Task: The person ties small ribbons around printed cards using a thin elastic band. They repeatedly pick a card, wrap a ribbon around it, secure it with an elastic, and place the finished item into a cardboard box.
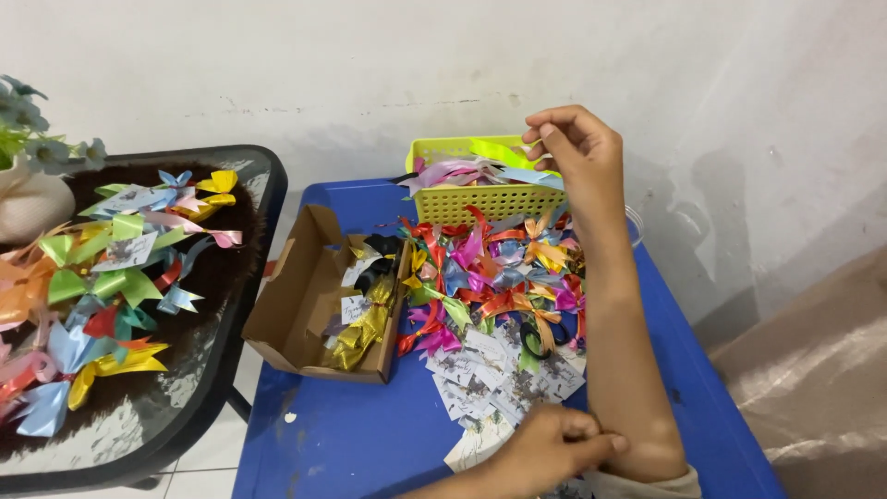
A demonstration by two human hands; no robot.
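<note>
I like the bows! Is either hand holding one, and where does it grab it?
No bow is clearly held. The right hand hovers pinched above the yellow plastic basket; whether it grips anything cannot be told. The left hand touches the right forearm.

The right arm stands almost upright, forearm bare, elbow down low near the body. At its top the right hand (575,146) bends over at the wrist, fingers bunched together with the tips pinched toward the thumb, pointing left. The left hand (545,451) comes in from the bottom edge and rests against the right forearm just above the elbow, fingers curled, thumb pressed on the skin.
</note>
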